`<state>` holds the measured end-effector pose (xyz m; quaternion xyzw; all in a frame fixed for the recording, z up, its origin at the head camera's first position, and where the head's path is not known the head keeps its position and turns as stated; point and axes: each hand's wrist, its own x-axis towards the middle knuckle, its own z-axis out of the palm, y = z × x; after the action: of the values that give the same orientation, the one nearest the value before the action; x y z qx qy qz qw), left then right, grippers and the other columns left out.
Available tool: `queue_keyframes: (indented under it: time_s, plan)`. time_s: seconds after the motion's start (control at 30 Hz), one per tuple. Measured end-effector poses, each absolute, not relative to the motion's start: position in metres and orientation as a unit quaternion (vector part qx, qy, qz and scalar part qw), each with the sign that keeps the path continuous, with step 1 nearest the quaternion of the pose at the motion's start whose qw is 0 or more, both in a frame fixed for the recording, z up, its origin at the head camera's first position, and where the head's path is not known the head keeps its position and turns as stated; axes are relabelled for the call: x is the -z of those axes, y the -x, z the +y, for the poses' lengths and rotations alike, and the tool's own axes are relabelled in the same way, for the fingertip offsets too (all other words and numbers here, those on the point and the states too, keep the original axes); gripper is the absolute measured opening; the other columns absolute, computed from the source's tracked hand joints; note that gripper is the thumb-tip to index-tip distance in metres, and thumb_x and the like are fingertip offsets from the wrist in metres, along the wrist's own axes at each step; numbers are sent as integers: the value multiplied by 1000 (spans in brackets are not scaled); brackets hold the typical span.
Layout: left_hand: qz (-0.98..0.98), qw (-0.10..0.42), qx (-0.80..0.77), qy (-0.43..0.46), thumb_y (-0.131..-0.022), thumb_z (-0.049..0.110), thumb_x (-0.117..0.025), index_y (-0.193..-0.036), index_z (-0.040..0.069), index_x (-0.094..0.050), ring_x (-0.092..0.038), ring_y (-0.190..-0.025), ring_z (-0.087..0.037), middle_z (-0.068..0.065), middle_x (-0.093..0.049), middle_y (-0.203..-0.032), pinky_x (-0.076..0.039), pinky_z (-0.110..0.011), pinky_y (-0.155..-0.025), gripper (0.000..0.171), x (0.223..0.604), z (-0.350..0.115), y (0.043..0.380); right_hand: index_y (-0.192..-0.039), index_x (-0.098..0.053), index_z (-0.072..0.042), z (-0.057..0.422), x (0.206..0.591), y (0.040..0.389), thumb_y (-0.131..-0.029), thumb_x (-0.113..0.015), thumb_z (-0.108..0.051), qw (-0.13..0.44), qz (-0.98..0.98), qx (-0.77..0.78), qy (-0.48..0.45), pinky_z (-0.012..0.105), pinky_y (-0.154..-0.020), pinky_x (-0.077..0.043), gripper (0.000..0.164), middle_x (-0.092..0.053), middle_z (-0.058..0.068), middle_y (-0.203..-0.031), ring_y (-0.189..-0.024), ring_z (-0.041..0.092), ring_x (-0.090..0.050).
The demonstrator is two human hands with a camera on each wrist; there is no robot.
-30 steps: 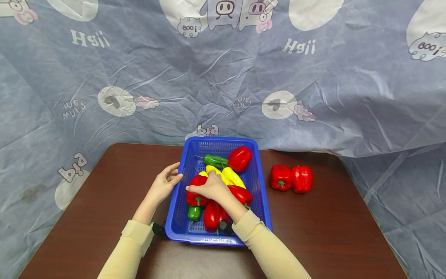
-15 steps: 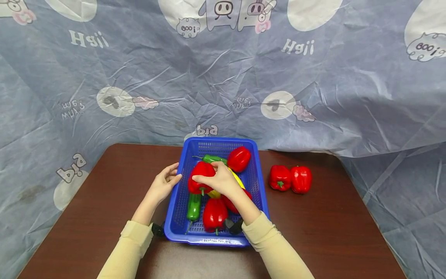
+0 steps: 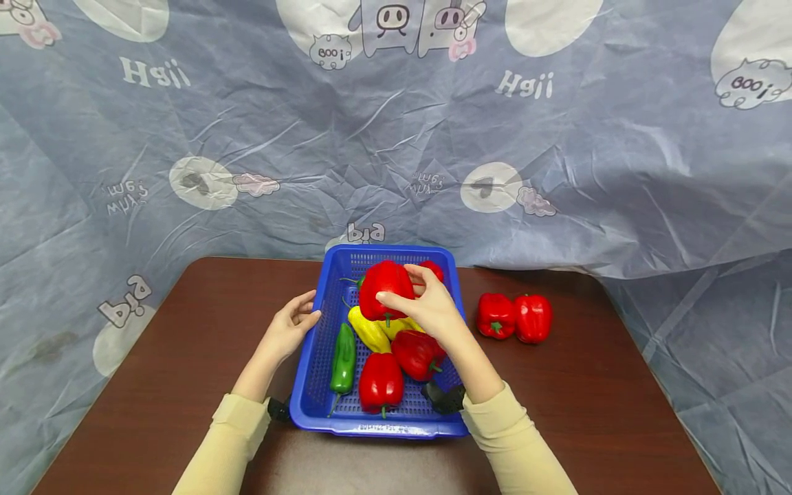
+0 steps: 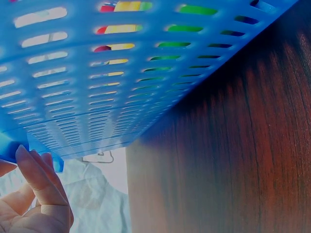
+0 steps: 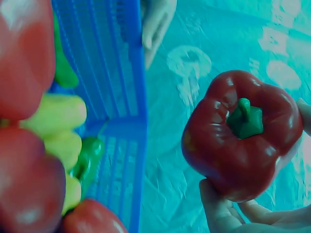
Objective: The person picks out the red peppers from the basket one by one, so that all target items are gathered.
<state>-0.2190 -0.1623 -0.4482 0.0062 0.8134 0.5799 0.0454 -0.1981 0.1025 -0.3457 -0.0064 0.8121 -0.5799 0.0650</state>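
My right hand [image 3: 433, 302] grips a red bell pepper [image 3: 385, 290] by its side, thumb and fingers around it, above the blue plastic basket [image 3: 383, 426]. In the right wrist view that bell pepper [image 5: 243, 138] shows its green stem towards the camera. The left hand [image 3: 291, 324] holds the basket's left rim, its fingertips right at the lip in the left wrist view. Below the lifted pepper lie yellow peppers [image 3: 368, 330], a long green pepper [image 3: 343, 361] and two red bell peppers, one in front [image 3: 380, 383]. Behind it, another red pepper [image 3: 433, 269] is partly hidden.
Two red bell peppers, one on the left [image 3: 496, 316] and one on the right [image 3: 533, 318], stand side by side on the brown table [image 3: 588, 392], right of the basket. A printed grey-blue cloth [image 3: 346, 137] hangs behind the table.
My right hand has lifted the red bell pepper from the basket's left side and carried it up and to the right. The green and yellow peppers beneath are uncovered. The left hand stays at the rim.
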Motion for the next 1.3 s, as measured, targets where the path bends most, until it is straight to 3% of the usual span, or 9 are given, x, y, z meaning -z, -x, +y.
queue_keyframes:
  time_s: [0.3, 0.57, 0.73, 0.97, 1.13, 1.3]
  plan:
    - [814, 47, -579, -7, -99, 12, -59, -150, 3, -38, -62, -110, -25, -24, -52, -134, -50, -17, -76, 55, 450, -162, 220, -151, -35, -12, 151, 345, 198, -87, -75, -25, 46, 780, 624, -12, 48, -105, -46, 77, -44, 12, -148, -131, 30, -49]
    - [819, 47, -572, -4, -100, 13, -58, -150, 4, -39, -61, -109, -22, -23, -52, -134, -50, -18, -79, 54, 452, -164, 221, -152, -33, -13, 187, 352, 190, -90, -71, -19, 25, 766, 642, -17, 17, -88, -50, 73, -45, 11, -144, -120, 15, -52]
    - [820, 50, -571, -4, -100, 13, -58, -150, 5, -39, -61, -112, -25, -22, -52, -133, -51, -19, -80, 54, 452, -164, 222, -153, -31, -11, 210, 358, 183, -91, -70, -15, 7, 756, 653, -26, 14, -86, -50, 73, -45, 4, -139, -112, 3, -53]
    - [819, 56, -571, -9, -100, 11, -57, -150, 4, -38, -60, -113, -27, -22, -52, -133, -51, -20, -80, 54, 452, -163, 223, -155, -28, -9, 240, 366, 176, -91, -70, -15, -10, 753, 657, -44, 11, -84, -50, 77, -46, -10, -128, -109, -1, -53]
    - [818, 57, -572, -7, -100, 11, -57, -150, 5, -38, -60, -113, -27, -22, -51, -133, -51, -20, -80, 54, 453, -164, 222, -156, -25, -15, 259, 375, 171, -91, -71, -20, -7, 771, 633, -64, 9, -85, -46, 80, -43, -8, -137, -114, 0, -47]
    - [817, 51, -574, -11, -100, 11, -57, -150, 5, -38, -61, -111, -23, -22, -52, -133, -51, -19, -80, 54, 453, -165, 222, -158, -21, -16, 271, 393, 166, -92, -70, -20, 7, 783, 617, -78, 7, -86, -42, 83, -31, 4, -154, -123, 6, -42]
